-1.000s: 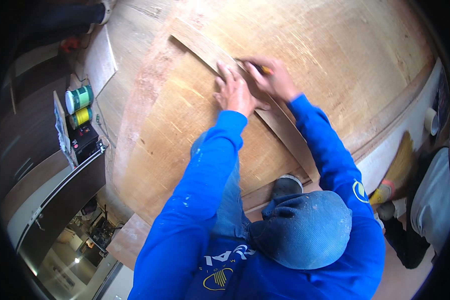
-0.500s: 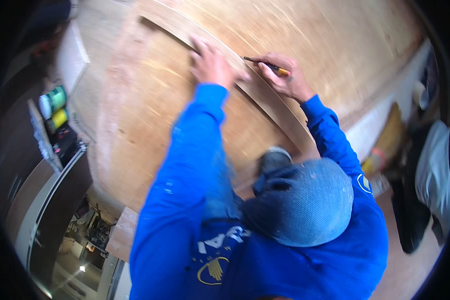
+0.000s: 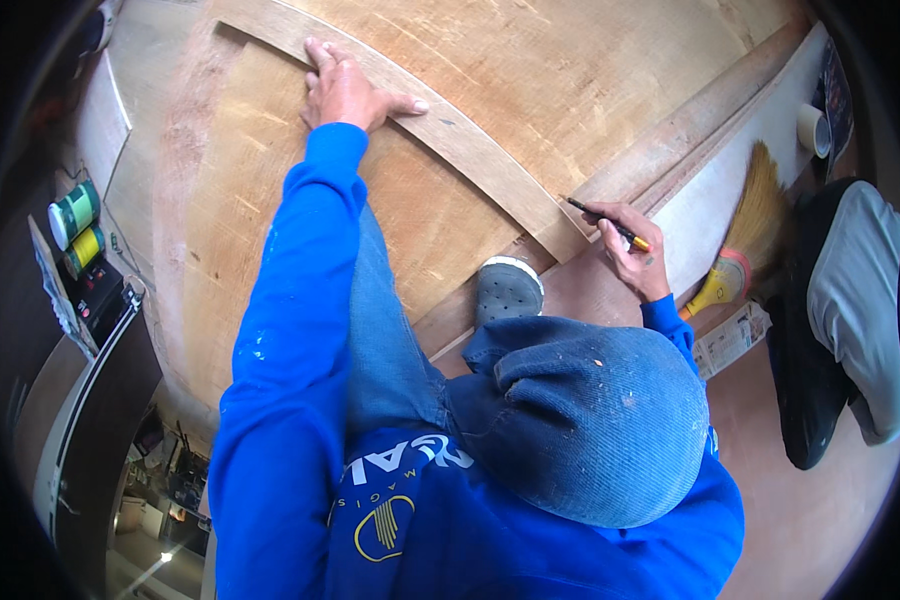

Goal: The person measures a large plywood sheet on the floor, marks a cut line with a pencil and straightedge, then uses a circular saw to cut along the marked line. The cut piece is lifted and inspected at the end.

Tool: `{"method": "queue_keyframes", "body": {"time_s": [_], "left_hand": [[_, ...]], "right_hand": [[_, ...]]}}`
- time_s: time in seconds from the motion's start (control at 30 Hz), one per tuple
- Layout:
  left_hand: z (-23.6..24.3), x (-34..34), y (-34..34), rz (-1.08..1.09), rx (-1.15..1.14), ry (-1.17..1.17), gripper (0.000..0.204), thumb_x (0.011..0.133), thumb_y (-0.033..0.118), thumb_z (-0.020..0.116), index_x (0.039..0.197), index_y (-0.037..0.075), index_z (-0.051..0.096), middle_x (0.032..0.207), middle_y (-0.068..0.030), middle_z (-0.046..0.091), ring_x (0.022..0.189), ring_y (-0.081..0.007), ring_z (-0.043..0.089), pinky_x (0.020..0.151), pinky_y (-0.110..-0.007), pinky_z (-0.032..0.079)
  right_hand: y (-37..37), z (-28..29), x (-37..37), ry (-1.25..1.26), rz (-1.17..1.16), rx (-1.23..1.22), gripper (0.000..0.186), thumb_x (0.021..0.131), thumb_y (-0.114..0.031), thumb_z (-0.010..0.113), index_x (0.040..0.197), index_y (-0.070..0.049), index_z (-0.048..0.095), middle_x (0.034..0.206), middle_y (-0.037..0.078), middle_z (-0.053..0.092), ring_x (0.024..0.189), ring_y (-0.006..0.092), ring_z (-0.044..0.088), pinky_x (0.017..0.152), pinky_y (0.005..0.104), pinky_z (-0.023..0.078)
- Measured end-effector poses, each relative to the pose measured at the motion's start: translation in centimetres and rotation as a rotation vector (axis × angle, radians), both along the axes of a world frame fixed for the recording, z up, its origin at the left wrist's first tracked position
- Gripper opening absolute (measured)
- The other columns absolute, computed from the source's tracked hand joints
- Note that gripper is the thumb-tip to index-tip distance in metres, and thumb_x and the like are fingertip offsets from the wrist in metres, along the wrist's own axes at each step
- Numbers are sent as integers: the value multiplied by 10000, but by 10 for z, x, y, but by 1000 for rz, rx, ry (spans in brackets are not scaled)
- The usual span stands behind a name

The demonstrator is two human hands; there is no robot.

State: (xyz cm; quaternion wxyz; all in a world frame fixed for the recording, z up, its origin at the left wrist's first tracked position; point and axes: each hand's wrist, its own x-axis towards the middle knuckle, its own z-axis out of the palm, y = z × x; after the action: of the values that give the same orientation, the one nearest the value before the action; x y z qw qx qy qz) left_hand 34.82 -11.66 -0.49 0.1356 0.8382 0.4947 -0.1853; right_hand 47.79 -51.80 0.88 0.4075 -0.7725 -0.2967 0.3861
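Two bare hands at work, spread well apart. Left hand (image 3: pixel 346 95): fingers fanned and loose, pressed over a long, flat, light-brown wooden strip (image 3: pixel 482 155), thumb laid across its face; nothing gripped. Right hand (image 3: pixel 638 264): fingers pinched around a slim black-and-yellow pencil-like tool (image 3: pixel 625 232), dark tip at the strip's outer edge, near the end closest to these fingers. Whether the tip touches wood, cannot tell.

Strip runs from beneath the left fingers to just beside the right ones, lying on a large tan plywood sheet (image 3: pixel 570 100). A grey clog with holes (image 3: pixel 510 292) sits just short of its near end, on the body side of the right fingers.

Handling notes, my judgement: left fingers bear down far from the tip, so the near end could swing if the tool pushes sideways. Better to press straight down, with the fan wide, or hold nearer the tool. Tool wants an even lean, point tucked against the edge, light pull rather than shove. Thumb best kept back from the outer edge. Clog clear of the wood. Strip's curve may be partly lens; check straightness by eye along the edge.
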Motion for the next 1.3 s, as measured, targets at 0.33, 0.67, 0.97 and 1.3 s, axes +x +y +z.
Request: {"method": "queue_keyframes", "body": {"time_s": [0.33,0.67,0.97,1.3], "left_hand": [[6,4,1,40,-18,37,1525,480,569,1026,1600,-133,265,1749,-259,123,1505,-437,410,1148,-554,477],[16,13,6,79,-140,158,1506,505,554,1028,1656,-15,241,1755,-237,90,1556,-442,304,1122,-689,450],[14,13,8,69,-73,124,1497,498,547,1033,1633,-58,267,1745,-254,113,1512,-440,378,1096,-663,480],[6,7,3,-13,-4,81,1511,501,595,1017,1595,-131,267,1712,-314,191,1450,-445,486,1139,-504,502]], "right_hand": [[98,-29,-22,-92,-20,241,217,971,-16,656,1157,-9,767,1005,140,775,932,267,759,842,352,577],[441,-92,-10,-8,93,483,270,983,-241,686,1178,-88,792,1143,170,778,1057,342,752,934,395,589],[410,-84,2,7,196,442,244,1008,-158,669,1194,-40,772,1082,151,784,1002,238,754,902,359,593],[20,17,15,-48,250,-94,224,952,-43,672,1156,3,754,1016,169,759,917,294,742,824,375,578]]}}
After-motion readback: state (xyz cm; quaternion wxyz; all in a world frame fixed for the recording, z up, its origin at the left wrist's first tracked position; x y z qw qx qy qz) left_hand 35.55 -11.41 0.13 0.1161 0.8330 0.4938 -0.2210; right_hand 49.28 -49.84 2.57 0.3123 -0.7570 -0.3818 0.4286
